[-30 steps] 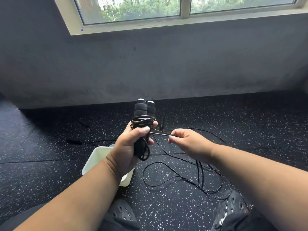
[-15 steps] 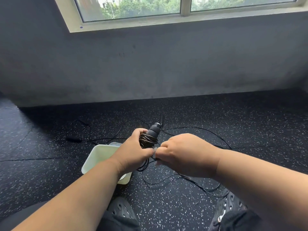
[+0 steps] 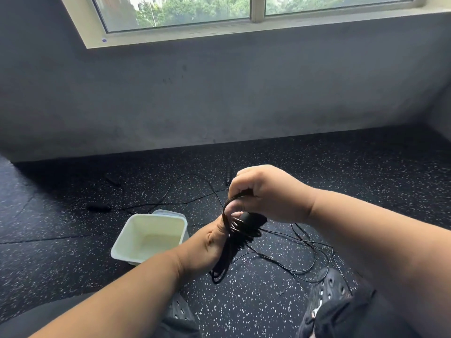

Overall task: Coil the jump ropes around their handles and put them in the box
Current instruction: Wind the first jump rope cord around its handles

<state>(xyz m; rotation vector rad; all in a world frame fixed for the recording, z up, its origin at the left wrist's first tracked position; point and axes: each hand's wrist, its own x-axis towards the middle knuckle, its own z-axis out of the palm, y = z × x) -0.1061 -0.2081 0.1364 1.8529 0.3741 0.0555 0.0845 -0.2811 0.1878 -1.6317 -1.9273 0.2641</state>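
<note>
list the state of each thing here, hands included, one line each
left hand: grips the handles, cord partly coiled on them
right hand: pinches a loop of cord above the handles
handles: held over the floor, not in the box
jump rope cord: part wound, the rest loose on the floor
box: open, nothing visible inside, standing on the floor
second rope: uncoiled on the floor beyond the box
window: closed

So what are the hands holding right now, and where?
The left hand grips the jump rope handles around their lower part, and the right hand pinches a loop of the black rope above them.
</note>
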